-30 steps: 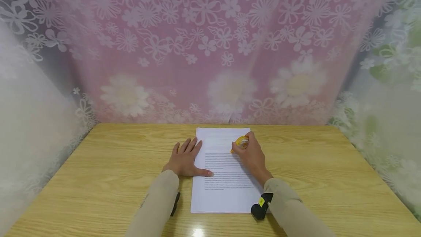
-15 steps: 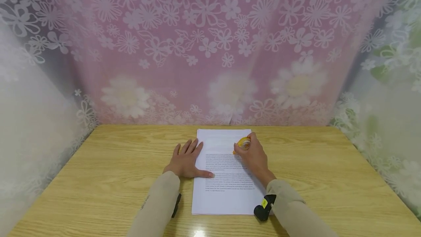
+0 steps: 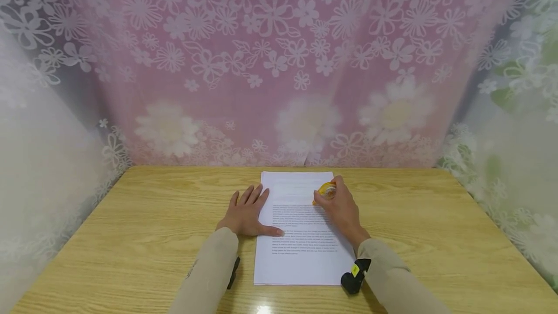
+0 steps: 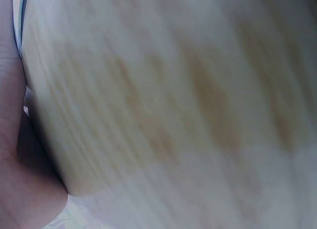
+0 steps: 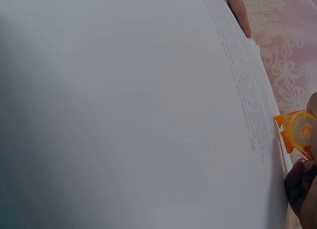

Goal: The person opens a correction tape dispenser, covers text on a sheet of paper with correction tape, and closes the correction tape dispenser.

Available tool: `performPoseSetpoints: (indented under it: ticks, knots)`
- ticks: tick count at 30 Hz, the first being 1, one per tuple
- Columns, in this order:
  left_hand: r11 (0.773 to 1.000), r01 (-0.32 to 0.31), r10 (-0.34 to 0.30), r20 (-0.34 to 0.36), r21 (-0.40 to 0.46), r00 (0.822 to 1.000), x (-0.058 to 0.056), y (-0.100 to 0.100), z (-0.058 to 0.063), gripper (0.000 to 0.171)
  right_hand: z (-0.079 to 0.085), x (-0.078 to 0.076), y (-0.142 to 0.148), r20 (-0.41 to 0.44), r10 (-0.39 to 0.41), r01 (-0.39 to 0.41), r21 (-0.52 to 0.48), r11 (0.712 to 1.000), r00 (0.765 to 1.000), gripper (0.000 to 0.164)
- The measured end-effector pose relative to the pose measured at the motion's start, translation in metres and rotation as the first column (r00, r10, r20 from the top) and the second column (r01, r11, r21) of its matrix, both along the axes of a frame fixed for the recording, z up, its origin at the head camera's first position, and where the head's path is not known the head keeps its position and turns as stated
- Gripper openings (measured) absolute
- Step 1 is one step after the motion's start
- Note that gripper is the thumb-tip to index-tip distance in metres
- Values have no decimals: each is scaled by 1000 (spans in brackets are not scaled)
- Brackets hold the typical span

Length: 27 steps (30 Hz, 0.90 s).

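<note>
A stack of white printed paper (image 3: 301, 269) lies on the table, with two blocks of small text across its middle. My left hand (image 3: 245, 216) rests with fingers spread at the stack's left edge, the thumb reaching onto the text. In my right hand (image 3: 345, 211) I pinch an orange-yellow correction tape (image 3: 327, 189) between thumb and fingers. Its tip is right at the top text line, towards the right end. In the right wrist view, the clear-cased correction tape (image 5: 299, 131) shows a round spool inside, its orange tip close to the page.
The wood-grain table (image 3: 436, 236) extends on both sides of the paper. A pink flowered curtain (image 3: 244, 86) hangs behind it, with pale flowered sheets at left and right. A black wrist camera (image 3: 355, 276) sits below my right sleeve, over the paper's lower right corner.
My right hand has slid a little to the right along the top text line, carrying the correction tape. My left hand has stayed in place on the paper.
</note>
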<state>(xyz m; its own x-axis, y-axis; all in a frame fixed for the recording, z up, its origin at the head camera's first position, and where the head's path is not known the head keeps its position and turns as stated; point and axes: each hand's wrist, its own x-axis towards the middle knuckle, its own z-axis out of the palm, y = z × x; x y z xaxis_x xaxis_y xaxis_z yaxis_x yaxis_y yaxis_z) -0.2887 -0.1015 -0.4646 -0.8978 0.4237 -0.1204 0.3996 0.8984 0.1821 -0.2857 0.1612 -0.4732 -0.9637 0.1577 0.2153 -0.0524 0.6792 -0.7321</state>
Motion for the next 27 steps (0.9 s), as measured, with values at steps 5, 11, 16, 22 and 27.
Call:
performPoseSetpoints:
  ticks: [5, 11, 16, 22, 27]
  knots:
    - [1000, -2, 2, 10, -3, 1000, -1, 0, -2, 119, 1, 1, 5, 11, -4, 4, -3, 1000, 1000, 44]
    - [1000, -5, 5, 12, 0, 1000, -1, 1, -3, 120, 2, 2, 10, 16, -12, 12, -9, 1000, 1000, 43]
    - [1000, -7, 8, 14, -2, 1000, -2, 2, -2, 120, 2, 2, 13, 20, -14, 14, 5, 1000, 1000, 42]
    - [1000, -6, 6, 12, -1, 1000, -2, 2, -1, 120, 2, 3, 16, 17, -26, 26, 13, 1000, 1000, 45]
    - [1000, -6, 6, 14, 4, 1000, -1, 1, -3, 120, 0, 4, 19, 11, -23, 23, -10, 1000, 1000, 46]
